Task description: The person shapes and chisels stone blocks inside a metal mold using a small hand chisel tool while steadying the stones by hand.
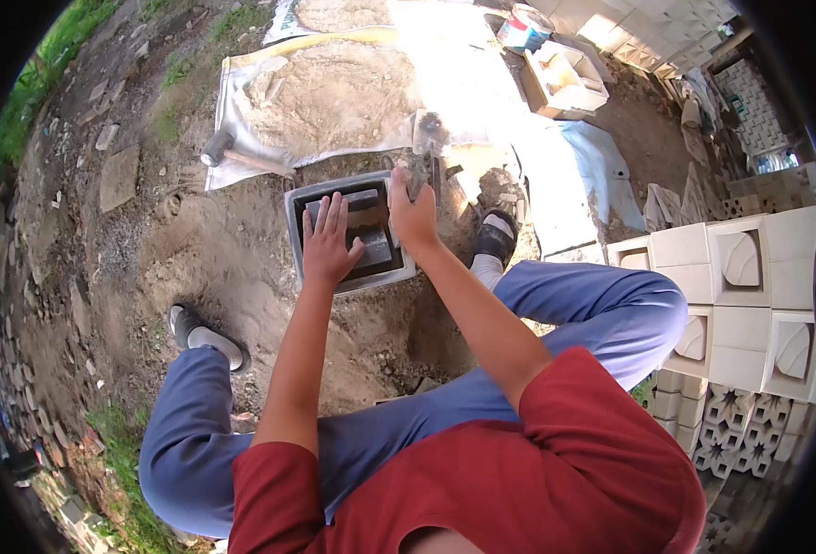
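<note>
A grey rectangular mould point(294, 231) sits on the dirt between my feet, with dark raised blocks point(363, 200) inside its frame. My left hand point(330, 245) lies over the mould's left part, its fingers stretched out and slightly apart, touching the inner block. At the right rim is my right hand point(413, 220), thumb pointing forward and the other fingers curled in. A blurred greyish shape shows just beyond those fingers; what they grip cannot be made out. Past the mould, a mallet point(232, 155) with a dark head and wooden handle rests at the sheet's edge.
A white sheet point(228, 111) ahead carries a heap of sandy material point(329, 97). Farther right stand a pale box point(565, 83) and a paint bucket point(525, 30). Stacked pale blocks point(740, 295) line the right side. A flat stone slab point(119, 178) lies left.
</note>
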The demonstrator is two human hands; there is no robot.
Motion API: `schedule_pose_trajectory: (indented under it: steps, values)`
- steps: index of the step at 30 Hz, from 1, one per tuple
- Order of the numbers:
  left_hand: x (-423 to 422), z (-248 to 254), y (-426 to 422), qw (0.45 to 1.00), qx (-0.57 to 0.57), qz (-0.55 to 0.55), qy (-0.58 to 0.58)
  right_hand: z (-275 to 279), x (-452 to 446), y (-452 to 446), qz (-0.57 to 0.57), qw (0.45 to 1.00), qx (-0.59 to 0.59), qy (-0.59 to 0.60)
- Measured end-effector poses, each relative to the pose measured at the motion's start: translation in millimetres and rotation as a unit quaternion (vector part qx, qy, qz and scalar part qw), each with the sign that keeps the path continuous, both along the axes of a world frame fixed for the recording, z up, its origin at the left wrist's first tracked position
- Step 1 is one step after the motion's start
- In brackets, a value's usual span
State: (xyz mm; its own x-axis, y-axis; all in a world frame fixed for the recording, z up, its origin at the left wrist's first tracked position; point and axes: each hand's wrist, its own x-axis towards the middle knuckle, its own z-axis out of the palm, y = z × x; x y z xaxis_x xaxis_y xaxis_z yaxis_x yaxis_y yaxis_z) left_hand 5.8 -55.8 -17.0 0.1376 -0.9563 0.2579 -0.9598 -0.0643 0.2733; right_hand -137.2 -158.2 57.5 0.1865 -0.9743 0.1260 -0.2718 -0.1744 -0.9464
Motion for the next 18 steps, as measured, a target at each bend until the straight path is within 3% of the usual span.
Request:
schedule_pose_trajectory:
  steps: [1, 3, 5, 6, 9, 12, 14, 16, 18]
  values:
    - [-1.2, 1.0, 2.8, 1.0, -0.001, -0.002, -0.003, -28.6, -5.1, -1.4, -0.051, 0.998, 0.006, -0.043]
    - [-1.8, 3.9, 0.9, 1.0, -0.004, -0.006, -0.005, -76.6, -5.9, -14.3, -0.096, 0.995, -0.034, -0.013]
    - [-1.3, 2.6, 1.3, 1.0, 0.001, -0.003, 0.0, -5.8, -8.0, -9.0, 0.05, 0.998, 0.026, -0.03]
    - [-1.9, 3.3, 2.7, 1.0, 0.001, -0.001, 0.0, 7.6, -8.2, -9.3, 0.04, 0.998, 0.045, 0.015]
    - [-2.1, 3.7, 4.5, 1.0, 0.012, 0.0, 0.013, 4.0, -11.0, 6.5, -0.009, 0.999, 0.025, -0.031]
    - [-0.7, 2.2, 0.2, 1.0, -0.016, 0.001, 0.0, -45.3, -13.3, 5.4, 0.034, 0.999, -0.022, 0.004]
    - [-1.2, 3.5, 1.3, 1.0, -0.001, 0.002, 0.009, 4.2, -7.2, 7.8, 0.025, 1.0, 0.002, 0.014]
    - [-1.3, 2.9, 1.3, 1.0, -0.003, 0.003, 0.011, 15.3, -7.4, 12.3, 0.001, 0.999, 0.032, -0.009]
    - [-2.0, 2.7, 5.4, 1.0, -0.006, -0.001, 0.011, -51.5, -11.6, 12.3, -0.007, 1.0, 0.023, 0.0]
